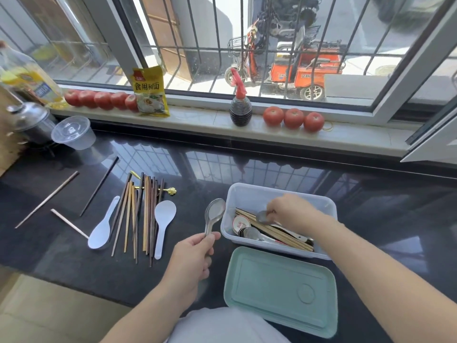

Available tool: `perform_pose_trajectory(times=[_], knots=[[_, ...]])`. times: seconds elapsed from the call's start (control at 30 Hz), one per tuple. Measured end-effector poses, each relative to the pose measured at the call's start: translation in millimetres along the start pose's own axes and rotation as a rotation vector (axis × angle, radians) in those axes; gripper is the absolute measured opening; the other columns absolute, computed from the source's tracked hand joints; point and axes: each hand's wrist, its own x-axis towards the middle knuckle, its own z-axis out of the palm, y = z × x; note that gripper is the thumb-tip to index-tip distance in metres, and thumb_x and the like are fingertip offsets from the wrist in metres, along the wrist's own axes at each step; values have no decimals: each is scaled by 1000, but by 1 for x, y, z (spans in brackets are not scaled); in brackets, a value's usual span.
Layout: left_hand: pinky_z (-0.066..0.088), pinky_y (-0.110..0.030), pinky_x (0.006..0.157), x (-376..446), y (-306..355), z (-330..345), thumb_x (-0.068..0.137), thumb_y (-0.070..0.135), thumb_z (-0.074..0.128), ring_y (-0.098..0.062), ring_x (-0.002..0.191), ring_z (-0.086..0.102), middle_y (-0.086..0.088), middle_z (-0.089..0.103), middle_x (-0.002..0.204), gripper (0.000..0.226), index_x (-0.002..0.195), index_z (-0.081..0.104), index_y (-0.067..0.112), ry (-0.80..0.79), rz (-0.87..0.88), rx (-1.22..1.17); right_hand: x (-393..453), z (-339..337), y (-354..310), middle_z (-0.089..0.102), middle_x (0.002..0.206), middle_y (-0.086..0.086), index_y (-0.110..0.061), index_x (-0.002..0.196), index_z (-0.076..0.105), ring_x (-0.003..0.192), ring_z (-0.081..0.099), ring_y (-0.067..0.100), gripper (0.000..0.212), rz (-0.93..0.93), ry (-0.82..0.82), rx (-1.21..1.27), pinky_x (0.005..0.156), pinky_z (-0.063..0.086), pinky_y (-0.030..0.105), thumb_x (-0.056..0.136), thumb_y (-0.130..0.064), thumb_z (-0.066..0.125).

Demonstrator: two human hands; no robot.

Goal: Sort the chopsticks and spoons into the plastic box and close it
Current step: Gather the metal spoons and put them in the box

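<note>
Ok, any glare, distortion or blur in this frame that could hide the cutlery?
Head view: daylight from the window mirrors its bars on the glossy black counter, though not over the chopsticks; wide-angle lens bends the window frame and sill; the metal spoon in the left hand shows mild glare; the right hand and box look sharp.
</note>
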Motion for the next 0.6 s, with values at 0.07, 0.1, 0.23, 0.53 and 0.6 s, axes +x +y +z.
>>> perform_pose_trajectory(times=[0.07,0.1,0.23,0.53,0.6], knots=[[15,-22,41,-2,2,4,100,14,54,-11,48,25,-1,45,69,20,105,74,9,1,-1,10,10,26,-11,67,89,7,-15,89,68,83,61,32,17,-89,-146,-107,66,47,34,90,-30,61],[15,-23,41,-4,4,5,101,15,52,-11,47,25,-1,46,68,22,105,73,9,1,-4,4,15,36,-13,67,93,9,-12,92,70,85,62,32,19,-115,-167,-136,66,45,34,89,-29,62],[18,-20,40,-9,3,4,107,15,44,-10,45,29,-1,48,65,25,111,68,10,-27,28,14,28,48,-16,67,94,13,-12,92,67,85,62,33,31,-64,-135,-166,67,48,35,88,-42,64],[54,-33,56,-19,16,30,108,17,46,-22,57,62,-11,70,81,21,100,64,7,-246,96,16,-54,0,-72,68,76,5,-14,86,69,68,59,14,23,-114,-2,1141,62,48,27,100,-29,60],[58,-39,67,-20,17,43,107,20,48,-24,67,70,-4,74,84,23,101,69,12,-312,147,141,-68,3,-91,64,69,4,-12,78,66,63,57,15,22,-71,93,1242,59,47,27,98,-21,63]])
